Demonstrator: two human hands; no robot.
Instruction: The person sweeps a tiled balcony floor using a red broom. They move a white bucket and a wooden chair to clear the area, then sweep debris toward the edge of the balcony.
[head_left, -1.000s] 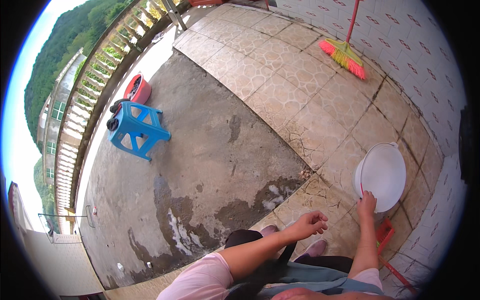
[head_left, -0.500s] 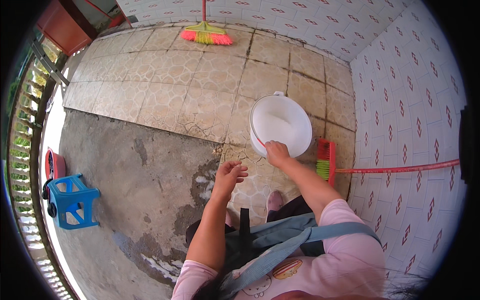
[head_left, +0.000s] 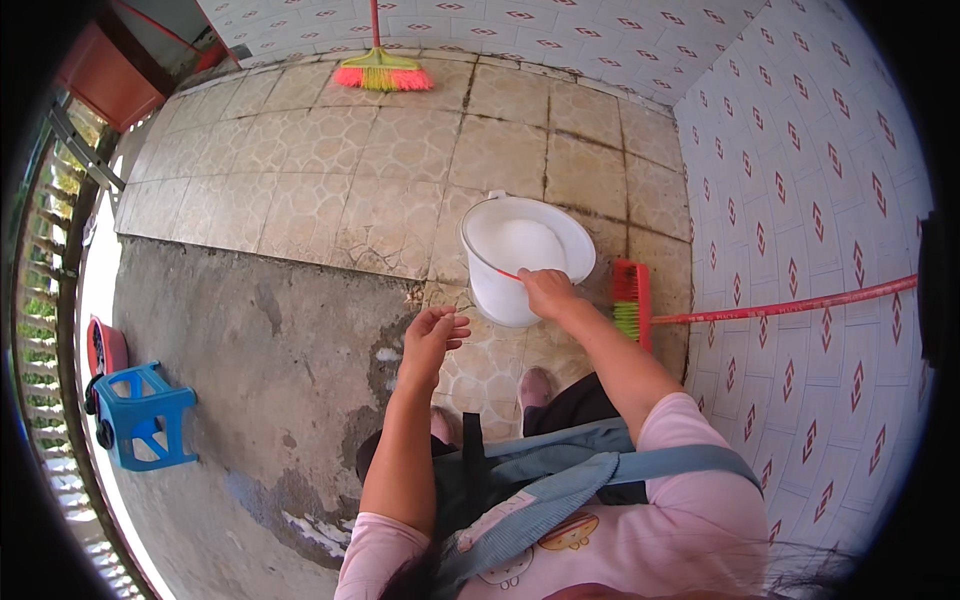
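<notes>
A white round bucket (head_left: 497,297) is in front of me over the tiles, with foamy white contents (head_left: 520,243) in it. My right hand (head_left: 549,294) is closed around its wire handle, beside the red part (head_left: 511,274) at the near rim. The bucket leans away from me, so much of its near outer wall shows. Whether its base touches the floor I cannot tell. To the left of the bucket hangs my left hand (head_left: 432,336), holding nothing, its fingers loosely curled and apart.
A red-and-green brush (head_left: 630,300) on a red pole lies right of the bucket by the tiled wall (head_left: 760,200). At the back stands a pink-and-yellow broom (head_left: 383,74). A blue stool (head_left: 150,415) and a red basin (head_left: 107,347) are left near the railing. Wet foam patches mark the concrete (head_left: 230,340).
The bucket has tipped away from me, and more of its near outer wall shows. My right hand keeps its hold on the handle. The whole view has shifted slightly.
</notes>
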